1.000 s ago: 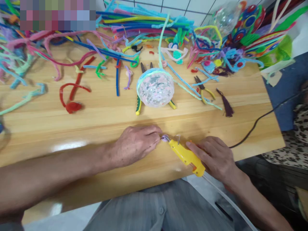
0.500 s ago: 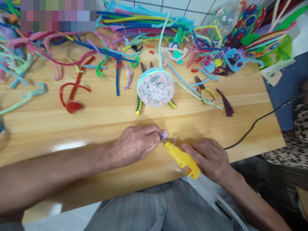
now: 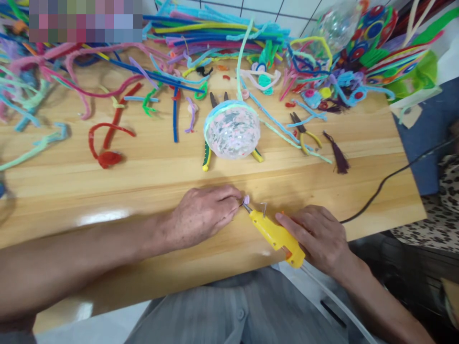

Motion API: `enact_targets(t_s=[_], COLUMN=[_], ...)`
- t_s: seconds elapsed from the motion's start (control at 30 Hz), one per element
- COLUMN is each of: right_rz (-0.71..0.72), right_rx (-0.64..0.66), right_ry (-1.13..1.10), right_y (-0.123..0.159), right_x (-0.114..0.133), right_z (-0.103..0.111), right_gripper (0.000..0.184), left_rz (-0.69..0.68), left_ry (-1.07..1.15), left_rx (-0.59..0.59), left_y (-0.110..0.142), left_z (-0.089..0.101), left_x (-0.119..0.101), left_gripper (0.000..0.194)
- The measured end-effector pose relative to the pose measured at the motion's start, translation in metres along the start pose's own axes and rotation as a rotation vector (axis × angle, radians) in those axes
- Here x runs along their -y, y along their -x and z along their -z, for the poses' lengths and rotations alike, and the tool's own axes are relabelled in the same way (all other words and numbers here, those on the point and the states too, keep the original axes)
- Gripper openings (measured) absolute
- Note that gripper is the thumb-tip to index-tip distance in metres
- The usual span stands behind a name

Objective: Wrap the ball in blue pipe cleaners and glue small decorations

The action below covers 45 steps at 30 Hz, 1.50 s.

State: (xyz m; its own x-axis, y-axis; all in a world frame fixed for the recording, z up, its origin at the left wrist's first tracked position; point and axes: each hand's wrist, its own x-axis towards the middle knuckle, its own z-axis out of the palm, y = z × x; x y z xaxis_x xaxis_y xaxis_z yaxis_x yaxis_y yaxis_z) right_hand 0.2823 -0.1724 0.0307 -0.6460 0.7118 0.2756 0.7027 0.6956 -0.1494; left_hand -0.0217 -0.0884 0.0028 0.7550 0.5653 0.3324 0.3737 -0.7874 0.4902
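Glue gun shifted slightly right, purple piece turned narrower

Compared with half a second ago, the right hand has slid a little to the right with the tool, while the left hand has hardly moved.

At far left, a red pipe-cleaner shape lies on the table, well apart from the hands. Next comes the left hand, palm down, its fingertips closed together on the near side of the purple piece, presumably to steady something so small. Whether they pinch its rim or a thin stem, I cannot tell.

Above the hands, a clear dome sits over green-and-yellow pliers, hiding their middle.

Just right of the left fingertips is the purple piece, with the metal nozzle at its lower edge. The slanting approach probably keeps the fingers away from hot metal. The right hand is wrapped around the gun's handle, leaving the barrel in front and the glue stick trailing behind.

Farther right, smaller pliers lie beside a dark tassel; a black cord runs off the table's edge.
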Motion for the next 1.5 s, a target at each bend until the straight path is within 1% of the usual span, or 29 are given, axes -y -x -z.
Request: enact_targets(t_s=[0.17,0.37,0.6,0.83,1.07,1.5], right_rz=[-0.032,-0.088,-0.026,-0.029,-0.015,0.011], right_rx=[0.043,-0.029,-0.009,0.022,0.028,0.021], right_ry=[-0.009,-0.028,0.025,0.037,0.04,0.076], right_y=[0.009,0.016,0.002,0.003,0.002,0.0], right_x=[-0.002,-0.001,0.005,0.003,0.003,0.002], right_z=[0.004,0.01,0.005,0.002,0.001,0.001], right_gripper=[0.035,0.037,0.036,0.044,0.037,0.034], left_rz=[-0.018,-0.031,-0.044,-0.045,-0.056,-0.068], left_ry=[-0.021,-0.049,-0.051,-0.068,-0.077,-0.067], left_rx=[-0.011,-0.003,-0.003,0.013,0.007,0.016], left_y=[-0.002,-0.005,-0.004,-0.003,-0.002,-0.002], left_z=[0.0,-0.002,-0.003,-0.003,-0.004,-0.003], left_x=[-0.001,-0.001,-0.001,-0.001,0.0,0.001], left_gripper=[0.018,0.021,0.021,0.021,0.02,0.019])
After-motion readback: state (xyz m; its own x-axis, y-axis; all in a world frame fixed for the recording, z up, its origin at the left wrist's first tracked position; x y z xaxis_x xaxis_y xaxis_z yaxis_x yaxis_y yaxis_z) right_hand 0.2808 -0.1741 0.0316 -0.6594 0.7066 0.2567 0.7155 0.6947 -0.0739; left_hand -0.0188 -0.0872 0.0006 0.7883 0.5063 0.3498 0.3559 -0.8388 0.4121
